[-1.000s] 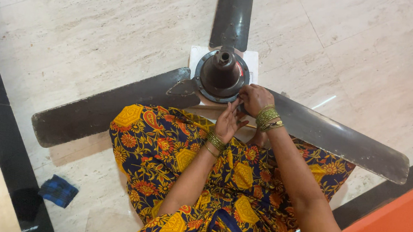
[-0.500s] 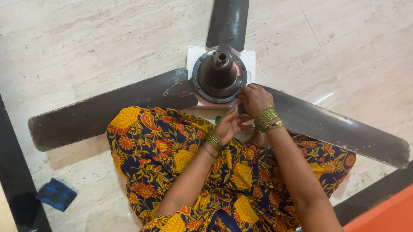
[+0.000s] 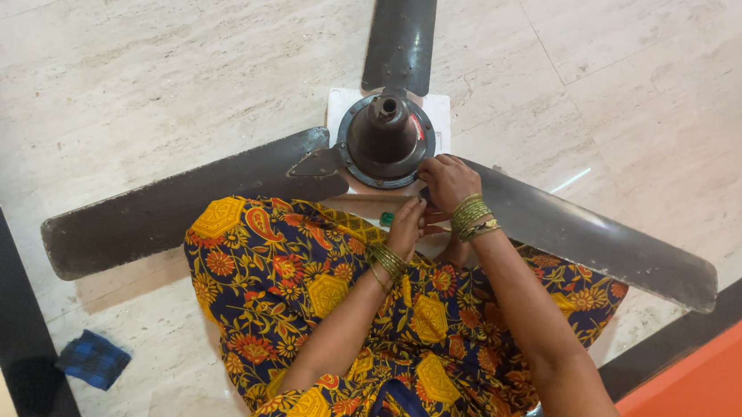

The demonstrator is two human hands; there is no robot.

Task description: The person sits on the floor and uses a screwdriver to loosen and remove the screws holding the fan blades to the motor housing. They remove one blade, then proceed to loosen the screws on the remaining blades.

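Down on the pale marble floor [image 3: 134, 54] lies a dark ceiling fan [image 3: 386, 138], its round motor housing resting on a white square pad [image 3: 438, 111] and its three blades spread outward: one pointing away from the person, one to the left, one to the right. Both hands work at the near edge of the housing, where the right blade [image 3: 583, 236] joins it. The right hand [image 3: 447, 181] rests with its fingers curled against the blade root and the rim of the motor, while the left hand [image 3: 407, 222] sits just below it, fingers drawn narrow and pinched together; what they pinch is too small to tell. A small green object [image 3: 385, 220] lies just beside the left hand. Gold bangles circle both wrists, and a yellow and blue patterned dress [image 3: 292, 291] covers the lap. A blue checked cloth [image 3: 92, 359] lies well apart on the floor at the lower left.
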